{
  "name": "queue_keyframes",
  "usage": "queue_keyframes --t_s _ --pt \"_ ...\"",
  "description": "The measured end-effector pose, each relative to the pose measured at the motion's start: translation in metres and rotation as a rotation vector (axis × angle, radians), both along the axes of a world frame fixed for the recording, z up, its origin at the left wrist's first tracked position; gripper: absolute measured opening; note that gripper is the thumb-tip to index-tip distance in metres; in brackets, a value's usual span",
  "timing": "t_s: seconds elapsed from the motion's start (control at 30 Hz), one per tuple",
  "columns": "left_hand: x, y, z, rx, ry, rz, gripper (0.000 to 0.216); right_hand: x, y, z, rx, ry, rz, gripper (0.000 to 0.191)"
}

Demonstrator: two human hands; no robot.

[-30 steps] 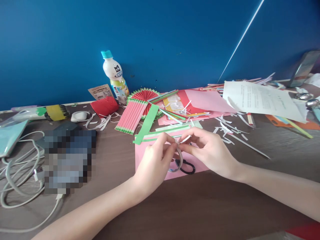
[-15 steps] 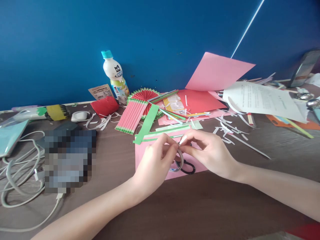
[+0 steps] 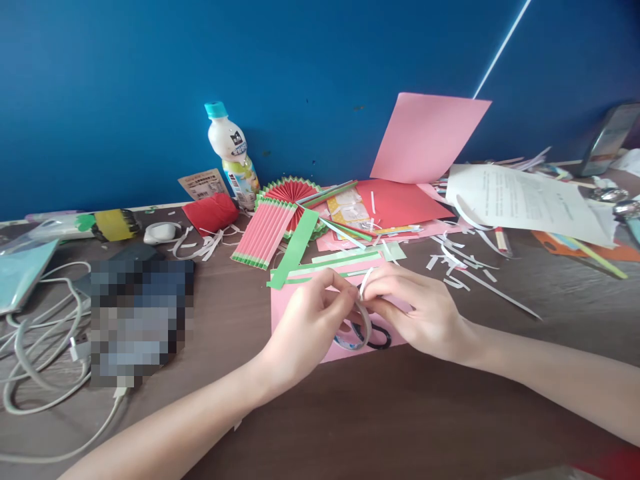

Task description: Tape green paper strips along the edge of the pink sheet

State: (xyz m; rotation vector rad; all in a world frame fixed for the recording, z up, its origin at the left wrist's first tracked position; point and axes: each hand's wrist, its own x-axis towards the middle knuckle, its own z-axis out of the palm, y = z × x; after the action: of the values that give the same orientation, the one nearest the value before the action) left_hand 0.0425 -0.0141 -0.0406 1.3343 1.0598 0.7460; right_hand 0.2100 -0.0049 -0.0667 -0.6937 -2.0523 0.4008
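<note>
My left hand is closed on a narrow roll of tape, which hangs on edge below my fingers. My right hand meets it at the top of the roll, thumb and fingers pinched on the tape's end; a short white strip sticks up between the hands. Behind the roll lie scissors, their black handle showing on a pink sheet. Just beyond are a green paper strip, a pleated pink piece with green edges and a red pleated fan.
A drink bottle stands at the blue wall. On the left are a blurred dark device and white cables. A pink sheet leans up behind red paper. White scraps and a printed page lie right.
A short white strip now stands up between my fingertips at the top of the roll. The roll has tilted slightly, and the leaning pink sheet at the wall has risen more upright.
</note>
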Motion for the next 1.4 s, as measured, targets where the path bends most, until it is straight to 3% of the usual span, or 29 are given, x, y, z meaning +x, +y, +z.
queue_keyframes --t_s 0.33,0.53,0.63,0.73,0.9,1.4 --pt "-0.0001 0.0032 0.0037 -0.051 -0.078 0.028 0.017 -0.0014 -0.0011 -0.003 -0.036 0.011 -0.158 0.01" --pt "-0.0017 0.0037 0.0031 -0.018 -0.05 0.033 0.018 -0.0013 0.0018 -0.0077 -0.113 0.156 -0.175 0.023" --pt "-0.0017 0.004 0.0027 0.003 0.001 0.058 0.018 -0.0013 0.0024 -0.0057 -0.12 0.076 -0.163 0.019" --pt "-0.0013 0.0042 0.0016 0.02 0.024 0.069 0.018 -0.0013 0.0015 -0.0028 -0.053 0.02 -0.133 0.011" --pt "-0.0012 0.0039 -0.0012 0.044 0.027 0.065 0.015 -0.0013 -0.0006 -0.002 0.113 0.013 -0.075 0.015" --pt "-0.0001 -0.0001 -0.002 0.1 0.077 0.078 0.016 -0.0019 -0.0064 -0.0048 0.219 -0.048 0.017 0.017"
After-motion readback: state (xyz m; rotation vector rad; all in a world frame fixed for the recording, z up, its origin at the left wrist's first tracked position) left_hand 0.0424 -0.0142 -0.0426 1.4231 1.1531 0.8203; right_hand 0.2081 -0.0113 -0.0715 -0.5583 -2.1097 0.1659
